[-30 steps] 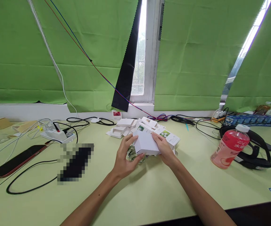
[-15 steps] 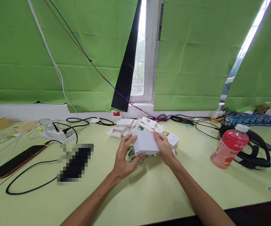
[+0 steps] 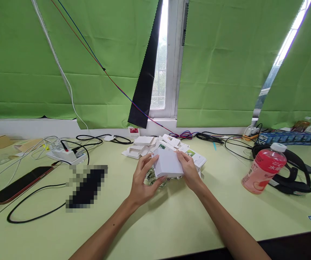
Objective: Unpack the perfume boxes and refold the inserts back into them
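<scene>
two hands meet over the middle of the pale green table, forearms coming in from the near edge. the left hand has its fingers curled onto the left side of a small white box, thumb under the near left corner; the right hand pinches the right edge, fingers closed on it with the fingertips up at the far corner. the box sits tilted between both hands, just above the table, and under it lies a crinkled clear plastic wrap, touching the left fingers.

judging from this grip, the work is handling or opening the box, and it goes best with the left hand kept as the steady support while the right fingers do the fine work at the far right corner. light pressure seems wise: thin card will likely dent if squeezed. keeping the box low over the table would mean nothing falls far if it slips, and the loose wrap is better kept out from under the thumb.

just behind the box lies a pile of white boxes and printed cards. to the right stands a pink drink bottle, leaning, with black headphones beside it. to the left are a dark phone, a black cable and a white power strip. green curtains hang at the back.
</scene>
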`<state>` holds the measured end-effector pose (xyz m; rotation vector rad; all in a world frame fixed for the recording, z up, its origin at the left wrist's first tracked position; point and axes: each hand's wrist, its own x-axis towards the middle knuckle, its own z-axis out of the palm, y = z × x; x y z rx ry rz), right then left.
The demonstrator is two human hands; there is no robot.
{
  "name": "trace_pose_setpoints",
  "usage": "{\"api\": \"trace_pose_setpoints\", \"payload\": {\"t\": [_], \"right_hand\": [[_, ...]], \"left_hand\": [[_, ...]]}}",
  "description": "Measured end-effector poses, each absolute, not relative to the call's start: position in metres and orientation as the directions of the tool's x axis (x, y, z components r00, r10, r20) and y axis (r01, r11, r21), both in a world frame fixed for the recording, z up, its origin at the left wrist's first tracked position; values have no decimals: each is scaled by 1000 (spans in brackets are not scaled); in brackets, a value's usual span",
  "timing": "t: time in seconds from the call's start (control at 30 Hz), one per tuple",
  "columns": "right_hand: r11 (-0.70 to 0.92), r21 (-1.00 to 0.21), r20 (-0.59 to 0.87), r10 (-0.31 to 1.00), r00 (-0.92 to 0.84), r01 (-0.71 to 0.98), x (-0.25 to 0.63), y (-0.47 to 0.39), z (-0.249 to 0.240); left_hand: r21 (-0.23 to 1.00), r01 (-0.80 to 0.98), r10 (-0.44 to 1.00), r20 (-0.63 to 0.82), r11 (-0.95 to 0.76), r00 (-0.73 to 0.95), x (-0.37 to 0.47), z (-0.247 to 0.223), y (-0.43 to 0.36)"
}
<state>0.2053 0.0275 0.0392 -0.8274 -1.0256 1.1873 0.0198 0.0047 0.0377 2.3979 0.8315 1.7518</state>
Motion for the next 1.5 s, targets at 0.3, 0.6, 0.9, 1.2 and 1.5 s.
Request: {"api": "trace_pose_setpoints", "payload": {"t": [0.3, 0.6, 0.9, 1.2, 1.5], "right_hand": [[208, -940, 197, 978, 70, -270, 205, 25, 43], [206, -942, 197, 979, 59, -266, 206, 24, 43], [204, -946, 197, 979, 54, -251, 207, 26, 41], [214, -953, 207, 977, 56, -213, 209, 28, 40], [224, -952, 218, 975, 52, -209, 208, 24, 44]], "left_hand": [[338, 407, 450, 866, -848, 219, 19, 37, 4], [342, 383, 446, 866, -858, 227, 20, 39, 2], [391, 359, 486, 844, -847, 227, 19, 36, 4], [398, 363, 494, 840, -843, 225, 18, 33, 6], [412, 333, 495, 841, -848, 219, 20, 34, 4]]}}
